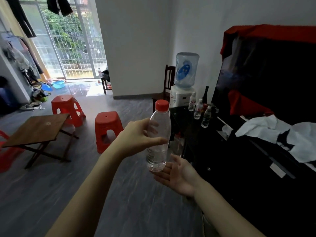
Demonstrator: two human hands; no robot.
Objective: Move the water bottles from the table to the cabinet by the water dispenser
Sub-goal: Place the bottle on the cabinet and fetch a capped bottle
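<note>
Grey streaky floor (56,194), plain white walls (136,40). Daylight pours through the barred sliding glass door (71,43) at 11 o'clock. Two red plastic stools (109,129) mid-room, and clothes hanging at 10 o'clock (18,14).

Open floor ahead of me, crowded cabinet top at right.

Centre frame, the way to the cabinet (191,115) is bare floor. On its near end three bottles (199,109) and a dark bottle (205,95) cluster beside the dispenser (182,98); a white cloth (273,129) covers the right. Two red stools (109,127) stand left of centre.
</note>
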